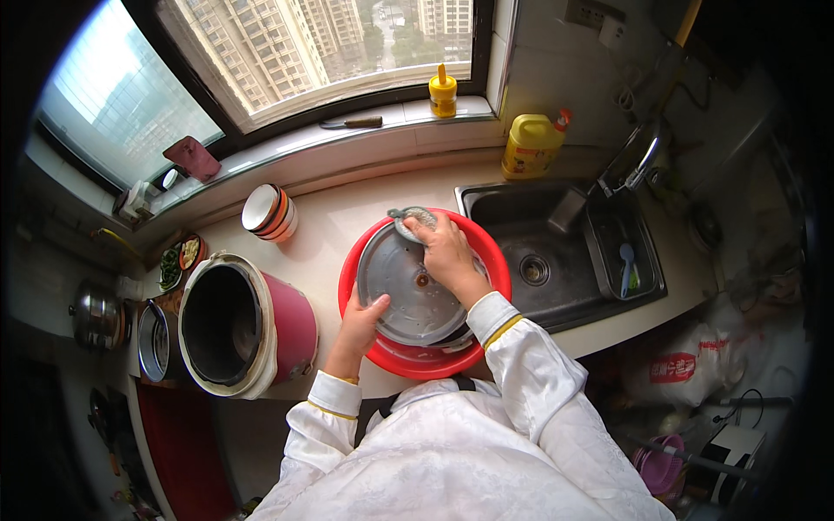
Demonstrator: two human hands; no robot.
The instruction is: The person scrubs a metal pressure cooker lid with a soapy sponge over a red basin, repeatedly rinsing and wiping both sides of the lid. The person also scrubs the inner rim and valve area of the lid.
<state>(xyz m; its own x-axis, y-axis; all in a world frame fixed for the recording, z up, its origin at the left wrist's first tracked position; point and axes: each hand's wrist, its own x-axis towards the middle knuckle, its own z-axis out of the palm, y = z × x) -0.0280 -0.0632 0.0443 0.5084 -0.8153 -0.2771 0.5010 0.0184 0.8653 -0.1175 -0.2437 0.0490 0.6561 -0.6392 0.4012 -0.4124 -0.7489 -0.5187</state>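
Observation:
A round grey metal lid (404, 286), with a small brown-stained hole in its middle, lies over a red plastic basin (498, 267) on the counter. My left hand (360, 322) grips the lid's left edge, thumb on top. In my right hand (449, 254) is a grey-green scrubbing pad (417, 218), pressed on the lid's far rim. Water drops dot the metal. Under the lid's near edge, part of another vessel shows in the basin; most of it is hidden.
A pink rice cooker body (290, 325) stands open at the left, near stacked bowls (277, 215). To the right is a steel sink (495, 215) with a faucet (642, 163). A yellow detergent jug (531, 146) stands behind it. A knife (355, 122) lies on the windowsill.

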